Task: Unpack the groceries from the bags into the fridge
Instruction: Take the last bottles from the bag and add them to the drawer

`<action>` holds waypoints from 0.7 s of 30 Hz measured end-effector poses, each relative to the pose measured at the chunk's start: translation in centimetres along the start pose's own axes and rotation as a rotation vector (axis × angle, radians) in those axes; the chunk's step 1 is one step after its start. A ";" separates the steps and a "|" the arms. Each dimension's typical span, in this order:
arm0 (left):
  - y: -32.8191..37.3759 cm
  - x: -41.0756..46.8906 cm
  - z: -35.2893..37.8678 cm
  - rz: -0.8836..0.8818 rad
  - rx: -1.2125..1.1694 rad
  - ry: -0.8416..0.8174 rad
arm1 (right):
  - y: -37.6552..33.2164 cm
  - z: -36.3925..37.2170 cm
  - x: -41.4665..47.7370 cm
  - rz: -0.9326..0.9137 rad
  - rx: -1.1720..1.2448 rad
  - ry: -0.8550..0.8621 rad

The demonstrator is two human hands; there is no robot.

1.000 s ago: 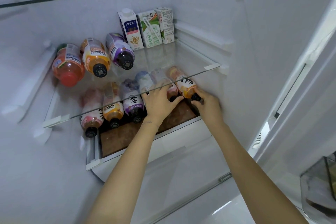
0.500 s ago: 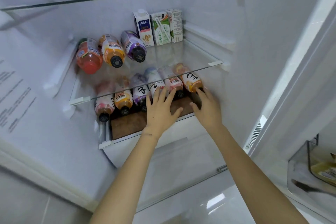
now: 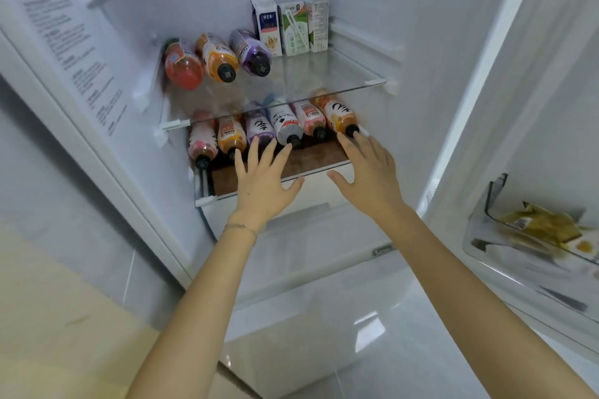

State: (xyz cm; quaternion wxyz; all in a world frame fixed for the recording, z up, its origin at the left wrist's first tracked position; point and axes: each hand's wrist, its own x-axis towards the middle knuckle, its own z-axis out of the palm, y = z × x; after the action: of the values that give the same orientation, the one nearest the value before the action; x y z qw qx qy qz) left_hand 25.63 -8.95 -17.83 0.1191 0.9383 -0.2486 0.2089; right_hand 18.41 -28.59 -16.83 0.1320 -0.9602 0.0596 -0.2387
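Observation:
Several drink bottles (image 3: 287, 125) lie side by side, caps toward me, on the lower fridge shelf (image 3: 293, 168) with its brown surface. My left hand (image 3: 262, 181) hovers flat with spread fingers in front of the middle bottles, holding nothing. My right hand (image 3: 366, 172) is also open, its fingertips just short of the orange bottle (image 3: 337, 115) at the right end. On the glass shelf (image 3: 324, 87) above lie three more bottles (image 3: 217, 60), and three cartons (image 3: 288, 27) stand at the back.
The fridge door (image 3: 534, 139) stands open at right; its bin (image 3: 531, 236) holds a yellow-green packet (image 3: 541, 225). A printed label covers the fridge's left side wall (image 3: 71, 52). A white drawer front (image 3: 308, 236) sits below the shelf. Glossy floor lies beneath.
Both hands have let go of the lower-shelf bottles and drawn back toward me, fingers spread. The camera has shifted back and left, showing more of the door bin.

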 end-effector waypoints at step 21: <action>14.3 -16.9 -11.6 -0.253 0.178 0.025 | 1.8 -12.6 -13.3 -0.311 0.084 -0.233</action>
State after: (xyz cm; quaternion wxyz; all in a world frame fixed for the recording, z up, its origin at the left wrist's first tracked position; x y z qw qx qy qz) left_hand 1.09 -10.23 -13.48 0.0637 0.9663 -0.1076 0.2250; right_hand 0.62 -30.82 -12.55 0.1397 -0.9726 -0.1152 -0.1459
